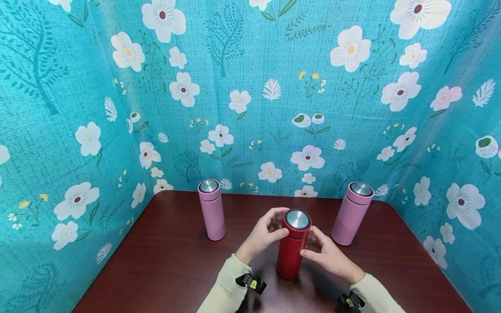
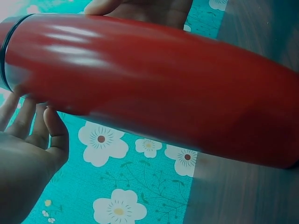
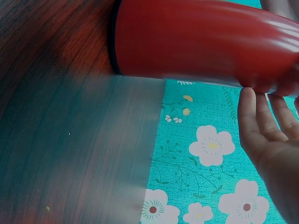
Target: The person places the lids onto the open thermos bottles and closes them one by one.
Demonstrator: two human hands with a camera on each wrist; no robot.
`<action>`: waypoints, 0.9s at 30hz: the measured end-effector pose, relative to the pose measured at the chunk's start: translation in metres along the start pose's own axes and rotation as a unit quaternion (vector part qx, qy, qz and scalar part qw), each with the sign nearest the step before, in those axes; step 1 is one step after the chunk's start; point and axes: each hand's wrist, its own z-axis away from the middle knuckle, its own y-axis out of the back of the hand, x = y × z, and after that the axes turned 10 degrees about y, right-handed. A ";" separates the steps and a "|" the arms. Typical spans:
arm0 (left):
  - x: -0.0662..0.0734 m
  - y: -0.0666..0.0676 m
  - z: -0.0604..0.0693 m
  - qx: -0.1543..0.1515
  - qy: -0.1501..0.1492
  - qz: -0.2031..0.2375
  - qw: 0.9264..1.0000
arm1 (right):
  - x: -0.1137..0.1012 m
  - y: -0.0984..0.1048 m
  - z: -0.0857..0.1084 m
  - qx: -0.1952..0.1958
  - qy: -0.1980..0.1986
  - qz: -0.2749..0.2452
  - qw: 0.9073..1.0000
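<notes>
A red thermos with a silver-topped lid stands upright on the dark wooden table, between both hands. My left hand holds it from the left at the lid, thumb in front and fingers reaching behind. On the right side, lower down, my right hand holds it with the thumb on the front; its other fingers are partly hidden behind. In the left wrist view, the left fingers touch the thermos near the lid seam. The right wrist view shows the right fingertips against its glossy side.
One pink thermos stands at the back left of the table. Another pink thermos stands at the back right, close beyond my right hand. A blue floral cloth hangs behind the table and along both sides.
</notes>
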 end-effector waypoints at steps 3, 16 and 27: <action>0.012 -0.002 0.004 -0.002 0.006 -0.004 1.000 | -0.001 0.000 0.000 -0.001 -0.004 -0.002 1.000; 0.001 0.000 0.000 -0.013 0.002 -0.017 1.000 | -0.001 0.000 0.000 -0.002 0.003 0.002 1.000; -0.004 -0.001 -0.002 0.001 -0.006 -0.006 1.000 | -0.002 0.000 0.000 -0.001 0.004 -0.003 1.000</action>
